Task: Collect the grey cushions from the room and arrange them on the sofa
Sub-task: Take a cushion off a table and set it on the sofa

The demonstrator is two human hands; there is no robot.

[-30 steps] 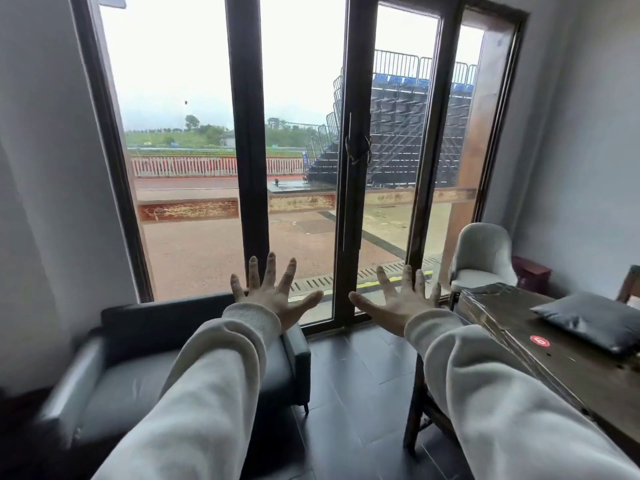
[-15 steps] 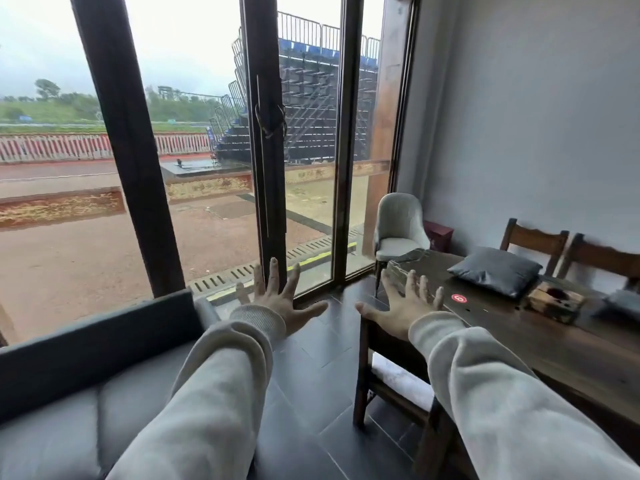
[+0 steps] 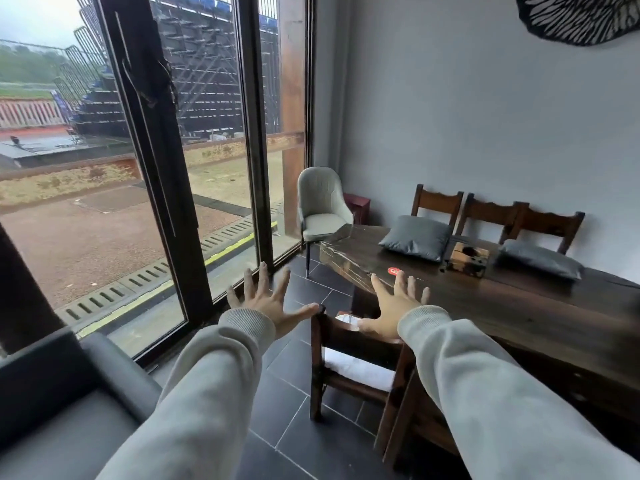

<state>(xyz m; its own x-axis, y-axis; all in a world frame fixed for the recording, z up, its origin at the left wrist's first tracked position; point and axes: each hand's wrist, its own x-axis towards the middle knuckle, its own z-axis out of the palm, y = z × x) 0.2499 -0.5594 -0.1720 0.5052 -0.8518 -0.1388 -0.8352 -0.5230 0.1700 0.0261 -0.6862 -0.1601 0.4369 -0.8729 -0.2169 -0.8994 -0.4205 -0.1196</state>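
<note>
Reaching forward, both arms in grey sleeves, nothing held. One dark sofa (image 3: 52,403) at lower left under the window. Left hand (image 3: 273,308) fingers splayed wide, over the tiled floor. One wooden chair (image 3: 349,368) with a white seat pad tucked at the near table edge. Right hand (image 3: 394,306) also splayed and empty, above that chair's back. One pale upholstered chair (image 3: 322,206) by the glass. One dark wooden table (image 3: 519,306) carrying two grey cushions, first (image 3: 415,237) and second (image 3: 542,259), one wooden box (image 3: 467,259) between them. Three wooden chairs against the wall behind.
</note>
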